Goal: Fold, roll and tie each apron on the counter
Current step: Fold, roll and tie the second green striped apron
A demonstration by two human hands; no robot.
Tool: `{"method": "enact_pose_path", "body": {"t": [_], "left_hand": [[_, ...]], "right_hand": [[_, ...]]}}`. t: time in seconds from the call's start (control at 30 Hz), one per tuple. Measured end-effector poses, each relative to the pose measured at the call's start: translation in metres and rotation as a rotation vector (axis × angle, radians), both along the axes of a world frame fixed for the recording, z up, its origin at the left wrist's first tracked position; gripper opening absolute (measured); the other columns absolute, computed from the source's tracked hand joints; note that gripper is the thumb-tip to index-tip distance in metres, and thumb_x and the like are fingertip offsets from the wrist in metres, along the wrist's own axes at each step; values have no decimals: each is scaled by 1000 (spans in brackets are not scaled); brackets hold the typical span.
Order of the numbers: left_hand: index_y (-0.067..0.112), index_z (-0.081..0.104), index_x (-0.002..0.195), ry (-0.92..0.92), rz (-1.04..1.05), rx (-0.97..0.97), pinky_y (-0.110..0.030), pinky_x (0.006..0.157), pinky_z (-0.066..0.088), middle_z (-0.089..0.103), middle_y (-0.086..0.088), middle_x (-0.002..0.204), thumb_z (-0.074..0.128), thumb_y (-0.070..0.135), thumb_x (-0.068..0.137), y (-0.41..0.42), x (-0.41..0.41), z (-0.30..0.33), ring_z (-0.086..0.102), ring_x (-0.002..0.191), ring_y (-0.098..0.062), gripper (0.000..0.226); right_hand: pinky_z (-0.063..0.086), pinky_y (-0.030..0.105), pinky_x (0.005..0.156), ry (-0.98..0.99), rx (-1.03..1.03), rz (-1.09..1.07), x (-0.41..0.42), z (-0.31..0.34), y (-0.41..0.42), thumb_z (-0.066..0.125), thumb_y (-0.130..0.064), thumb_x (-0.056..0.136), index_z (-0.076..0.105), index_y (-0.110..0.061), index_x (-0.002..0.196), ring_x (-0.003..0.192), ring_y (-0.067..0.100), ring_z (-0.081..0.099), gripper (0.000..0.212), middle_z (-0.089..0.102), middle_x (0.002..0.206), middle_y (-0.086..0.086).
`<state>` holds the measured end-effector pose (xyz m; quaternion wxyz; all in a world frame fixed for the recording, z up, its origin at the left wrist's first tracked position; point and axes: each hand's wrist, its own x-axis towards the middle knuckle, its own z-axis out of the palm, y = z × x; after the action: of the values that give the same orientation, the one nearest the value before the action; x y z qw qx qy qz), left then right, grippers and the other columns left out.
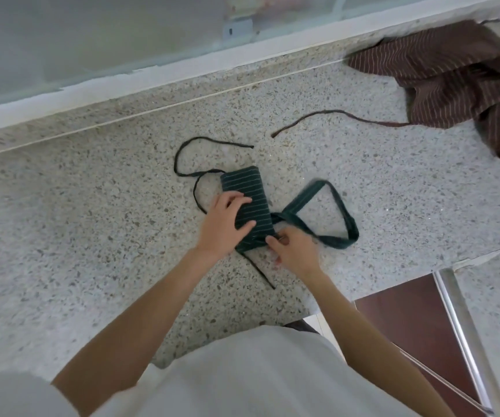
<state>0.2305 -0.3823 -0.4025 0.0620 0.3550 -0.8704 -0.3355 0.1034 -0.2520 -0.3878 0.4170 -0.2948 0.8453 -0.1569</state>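
At frame centre, a rolled green apron (pixel 247 203) lies on the speckled counter (pixel 92 221). The left hand (pixel 223 224) grips the roll; the right hand (pixel 292 251) pinches its near end beside the looped strap (pixel 337 206). A crumpled brown apron (pixel 453 82) sits at upper right.

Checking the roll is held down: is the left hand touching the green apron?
Touching. The head view shows the left hand gripping the rolled green apron.
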Motion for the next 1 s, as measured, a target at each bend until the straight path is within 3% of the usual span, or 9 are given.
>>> {"method": "enact_pose_path", "body": {"t": [0.1, 0.23, 0.37, 0.47, 0.63, 0.8, 0.87, 0.93, 1.0], "left_hand": [[17, 47, 135, -69, -21, -20, -39, 106, 35, 42, -2, 140, 63, 35, 86, 16, 12, -14, 35, 129, -22, 55], [20, 49, 133, -100, -52, -87, -47, 105, 35, 40, -3, 142, 66, 35, 82, 13, 6, -12, 32, 131, -26, 56], [23, 48, 131, -65, 165, 110, -40, 106, 32, 27, -13, 143, 73, 32, 77, 12, 7, -10, 31, 129, -30, 61], [24, 41, 133, -37, 276, 407, -29, 94, 43, 45, -8, 128, 74, 24, 78, 6, 4, -4, 50, 112, -18, 65], [28, 40, 129, 58, 352, 642, -39, 90, 51, 61, -5, 116, 77, 6, 70, -4, 0, 1, 61, 102, -17, 73], [24, 43, 130, 241, 403, 773, -29, 88, 52, 61, -1, 111, 72, -5, 73, -9, 3, 14, 61, 104, -16, 70], [21, 39, 136, 161, 316, 577, -28, 93, 47, 55, -3, 123, 76, 4, 73, -8, 4, 15, 55, 111, -18, 75], [18, 36, 139, 7, 165, 196, -32, 98, 41, 51, -5, 132, 79, 17, 72, -3, 2, 13, 49, 117, -20, 80], [15, 45, 133, -42, 129, -61, -36, 92, 46, 58, -7, 123, 79, 23, 71, -1, 1, 14, 52, 112, -24, 71]], "right_hand": [[52, 35, 69, 243, -54, 147, 8, 13, 7, 54, -42, 91, 63, -20, 103, 75, 18, 63, 26, 67, 87, -2], [47, 36, 82, 386, -404, 225, -3, 15, -11, 59, -24, 90, 58, -21, 116, 91, 22, 54, 27, 56, 106, 5], [43, 41, 91, 238, -276, 321, -14, -1, -37, 61, -22, 89, 57, -24, 120, 99, 25, 51, 31, 49, 115, 10], [47, 40, 85, 152, -192, 319, -19, -5, -43, 62, -24, 88, 52, -25, 123, 88, 24, 55, 36, 50, 109, 10], [48, 38, 84, 104, -170, 299, -20, -7, -46, 64, -26, 86, 41, -32, 133, 89, 24, 55, 52, 51, 106, 10], [44, 47, 96, -265, -305, 202, -24, 3, -52, 76, -12, 71, 25, -39, 139, 114, 23, 51, 89, 44, 136, 0], [35, 45, 99, -43, -302, 286, -21, 4, -53, 73, -13, 73, 27, -36, 141, 113, 22, 49, 85, 46, 136, -2], [26, 38, 92, 405, -284, 413, -18, 6, -51, 73, -19, 75, 32, -27, 142, 106, 26, 50, 79, 56, 126, 2], [25, 39, 89, 704, -306, 486, -15, 9, -47, 76, -23, 73, 43, -17, 137, 99, 30, 53, 73, 64, 110, 8]]}}
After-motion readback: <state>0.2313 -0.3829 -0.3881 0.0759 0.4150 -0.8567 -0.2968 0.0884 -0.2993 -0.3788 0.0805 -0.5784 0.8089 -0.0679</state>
